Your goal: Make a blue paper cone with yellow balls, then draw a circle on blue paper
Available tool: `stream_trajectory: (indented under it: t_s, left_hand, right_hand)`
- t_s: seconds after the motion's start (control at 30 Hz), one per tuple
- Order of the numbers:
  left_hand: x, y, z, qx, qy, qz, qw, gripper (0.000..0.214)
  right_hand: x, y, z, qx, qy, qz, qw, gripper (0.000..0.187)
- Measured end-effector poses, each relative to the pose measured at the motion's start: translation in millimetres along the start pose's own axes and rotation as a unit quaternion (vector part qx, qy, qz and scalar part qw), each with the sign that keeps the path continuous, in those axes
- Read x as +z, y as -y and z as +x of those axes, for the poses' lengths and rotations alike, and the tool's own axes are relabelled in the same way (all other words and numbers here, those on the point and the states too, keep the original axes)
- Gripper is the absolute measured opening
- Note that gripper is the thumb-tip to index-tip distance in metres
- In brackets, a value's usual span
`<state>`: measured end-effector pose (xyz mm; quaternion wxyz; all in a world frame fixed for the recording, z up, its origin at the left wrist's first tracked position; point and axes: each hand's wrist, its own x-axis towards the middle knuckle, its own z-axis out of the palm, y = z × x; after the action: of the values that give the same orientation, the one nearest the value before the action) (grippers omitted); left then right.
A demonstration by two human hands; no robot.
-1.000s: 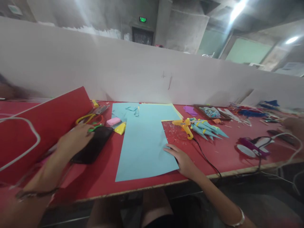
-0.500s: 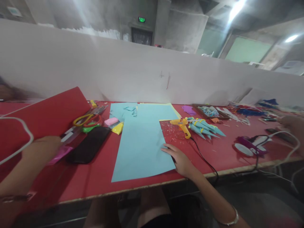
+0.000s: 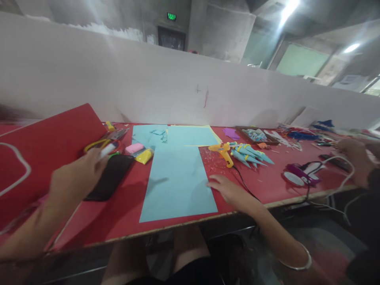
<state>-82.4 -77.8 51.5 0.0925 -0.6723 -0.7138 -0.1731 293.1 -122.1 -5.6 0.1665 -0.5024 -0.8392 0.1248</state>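
Left hand (image 3: 77, 171) grips white stick (image 3: 107, 150) by pouch (image 3: 113, 178); right hand (image 3: 230, 192), loose, near glue gun (image 3: 222, 149).

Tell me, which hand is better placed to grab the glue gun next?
Probably the right hand: it's closer to the yellow glue gun and looks free, while the left hand, across the blue paper, holds a white pen-like object.

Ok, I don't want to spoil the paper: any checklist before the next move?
1. White pen-like item in left hand: ok, held.
2. Front blue sheet flat on red table: ok.
3. Right hand pressing the sheet: cannot tell; it is at the right edge.
4. Yellow glue gun off the front sheet: ok, to its right.
5. Table by the gun free of scraps: not ok, several lie there.
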Motion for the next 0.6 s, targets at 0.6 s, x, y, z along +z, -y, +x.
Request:
stream_trajectory:
  t_s: [0.6]
  left_hand:
    - [-10.9,-130,-74,0.361,0.118,-0.045,0.924,0.021]
  right_hand:
    - [-4,95,27,0.021,-0.127,0.427,0.895,0.028]
